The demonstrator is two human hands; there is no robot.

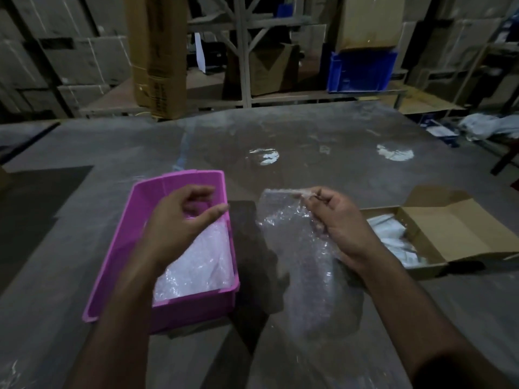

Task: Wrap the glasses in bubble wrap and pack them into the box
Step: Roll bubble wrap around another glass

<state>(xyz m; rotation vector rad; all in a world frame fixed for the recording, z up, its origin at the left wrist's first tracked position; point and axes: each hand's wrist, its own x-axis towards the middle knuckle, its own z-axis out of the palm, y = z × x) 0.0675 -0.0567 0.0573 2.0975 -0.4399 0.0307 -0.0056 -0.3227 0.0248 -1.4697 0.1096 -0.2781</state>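
Pink tray [112, 265], brown cardboard box [455, 228], blue crate [362, 71].

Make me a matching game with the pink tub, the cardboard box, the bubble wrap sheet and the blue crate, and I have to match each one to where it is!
Things:
1. pink tub
2. cardboard box
3. bubble wrap sheet
4. blue crate

Places:
A. on a shelf at the back
B. pinched by the right hand
C. under the left hand
D. open, at the table's right edge

Pairs: 1-C, 2-D, 3-B, 4-A
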